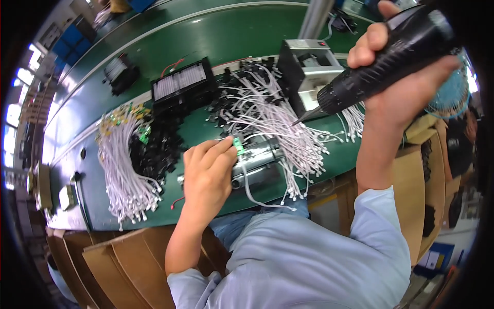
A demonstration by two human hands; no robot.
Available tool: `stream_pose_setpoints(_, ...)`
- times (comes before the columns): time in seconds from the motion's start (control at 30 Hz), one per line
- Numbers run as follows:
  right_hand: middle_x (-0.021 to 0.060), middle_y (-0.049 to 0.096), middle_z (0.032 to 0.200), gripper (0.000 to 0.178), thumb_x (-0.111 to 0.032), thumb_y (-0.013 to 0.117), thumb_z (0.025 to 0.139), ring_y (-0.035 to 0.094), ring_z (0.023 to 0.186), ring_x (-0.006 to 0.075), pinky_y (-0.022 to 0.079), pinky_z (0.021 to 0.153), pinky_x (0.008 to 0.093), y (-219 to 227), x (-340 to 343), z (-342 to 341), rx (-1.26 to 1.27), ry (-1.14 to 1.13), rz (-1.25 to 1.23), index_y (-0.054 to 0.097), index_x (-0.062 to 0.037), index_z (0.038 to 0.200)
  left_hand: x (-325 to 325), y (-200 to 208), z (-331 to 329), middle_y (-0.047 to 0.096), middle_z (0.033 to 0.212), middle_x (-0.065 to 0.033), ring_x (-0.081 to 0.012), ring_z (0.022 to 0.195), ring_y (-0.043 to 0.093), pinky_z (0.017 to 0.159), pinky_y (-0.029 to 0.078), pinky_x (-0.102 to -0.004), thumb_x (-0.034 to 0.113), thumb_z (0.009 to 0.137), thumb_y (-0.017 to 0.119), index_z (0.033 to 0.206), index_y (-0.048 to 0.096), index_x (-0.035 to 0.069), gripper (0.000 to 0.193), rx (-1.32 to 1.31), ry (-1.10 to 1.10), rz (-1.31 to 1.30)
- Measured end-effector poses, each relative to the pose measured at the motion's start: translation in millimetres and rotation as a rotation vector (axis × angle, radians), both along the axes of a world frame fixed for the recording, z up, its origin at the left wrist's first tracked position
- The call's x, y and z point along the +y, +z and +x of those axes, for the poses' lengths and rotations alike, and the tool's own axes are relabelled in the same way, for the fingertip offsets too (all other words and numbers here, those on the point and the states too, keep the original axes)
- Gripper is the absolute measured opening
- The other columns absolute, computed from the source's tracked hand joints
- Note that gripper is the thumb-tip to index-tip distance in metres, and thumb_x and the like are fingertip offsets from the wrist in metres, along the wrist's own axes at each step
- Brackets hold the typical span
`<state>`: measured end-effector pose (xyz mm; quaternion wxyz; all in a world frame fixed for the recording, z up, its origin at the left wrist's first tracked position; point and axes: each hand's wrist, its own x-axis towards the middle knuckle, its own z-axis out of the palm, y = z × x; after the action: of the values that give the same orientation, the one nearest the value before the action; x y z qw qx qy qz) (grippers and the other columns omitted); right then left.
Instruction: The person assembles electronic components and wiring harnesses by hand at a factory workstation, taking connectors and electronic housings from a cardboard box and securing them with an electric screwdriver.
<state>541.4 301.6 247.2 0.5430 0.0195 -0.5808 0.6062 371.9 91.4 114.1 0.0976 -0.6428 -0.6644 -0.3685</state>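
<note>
My right hand is wrapped round a black electric screwdriver, raised at the upper right. Its thin bit slants down to the left, above a heap of white cables. At the middle of the bench my left hand has its fingers pressed together at a small green circuit board. The board sits at the near-left end of a shiny metal fixture, and a white cable hangs from it. My fingertips partly cover the board's left edge; my left thumb is hidden.
A bundle of white cables lies left, beside small black parts. Behind stand a black tray and a black part. A metal-faced machine stands right of the cable heap. Cardboard boxes border the bench's near edge.
</note>
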Motion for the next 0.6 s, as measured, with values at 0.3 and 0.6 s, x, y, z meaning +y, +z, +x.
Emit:
stream_pose_setpoints(0.3, 0.0144, 0.062, 0.063, 0.091, -0.075, 0.023, 0.086, 0.062, 0.046, 0.0217, 0.054, 0.042, 0.0296, 9, -67, -88, 0.171, 0.246, 0.049, 0.054, 0.0083, 0.105, -10, -8, -5, 0.064, 0.107, -0.0051, -0.0238, 0.094, 0.057, 0.082, 0.04, -0.0372, -0.002, 0.068, 0.063, 0.094, 0.063, 0.005, 0.027, -0.001, 0.024, 0.004)
stream_pose_setpoints(0.6, 0.0152, 0.062, 0.063, 0.093, -0.076, 0.022, 0.085, 0.062, 0.046, 0.0218, 0.054, 0.042, 0.0298, 10, -72, -106, 0.101, 0.297, 0.071, 0.054, 0.0089, 0.104, -10, -7, -5, 0.063, 0.11, -0.0054, -0.0229, 0.097, 0.056, 0.083, 0.039, -0.038, -0.003, 0.064, 0.063, 0.096, 0.063, 0.004, 0.032, -0.013, 0.004, -0.009)
